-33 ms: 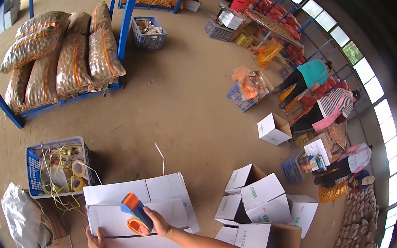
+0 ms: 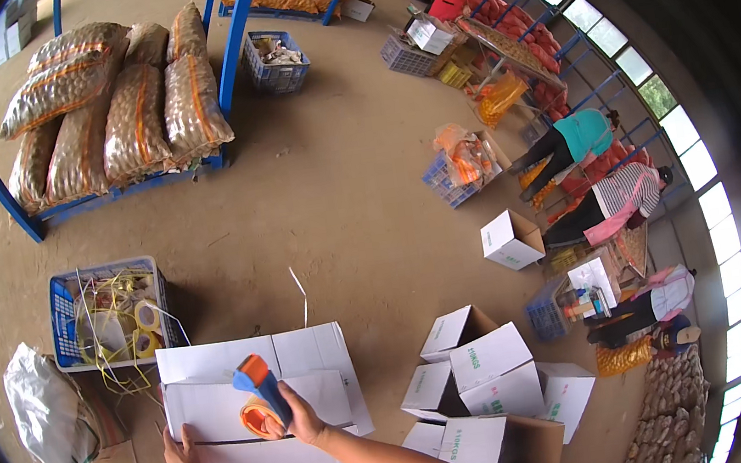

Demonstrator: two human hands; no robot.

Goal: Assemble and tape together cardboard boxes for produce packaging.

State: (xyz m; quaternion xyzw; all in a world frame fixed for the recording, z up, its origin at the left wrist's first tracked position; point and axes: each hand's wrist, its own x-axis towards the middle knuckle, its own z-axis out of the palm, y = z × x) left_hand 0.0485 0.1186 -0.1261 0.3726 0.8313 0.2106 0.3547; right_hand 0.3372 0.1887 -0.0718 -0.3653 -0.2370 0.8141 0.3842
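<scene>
A white cardboard box (image 2: 310,341) lies in front of me, its top flaps folded inward with a dark gap along the near flap. My left hand (image 2: 181,454) grips the box's left edge near that gap, fingers on the top. Held over the top in my right hand (image 2: 303,417) is a blue and orange tape dispenser (image 2: 272,397). The orange front end of the dispenser points away from me, and its orange ring faces left. Whether the dispenser touches the cardboard, I cannot tell.
A blue crate (image 2: 57,316) with tape rolls and yellow strapping stands at left, beside a white sack (image 2: 41,411). Several open white boxes (image 2: 493,364) are piled at right. Filled mesh sacks (image 2: 135,121) lie on a blue rack. Other people (image 2: 586,138) work along the right.
My right hand has turned the tape dispenser slightly, so its orange front end has swung a little right and away from me. My left hand and the box stay put.
</scene>
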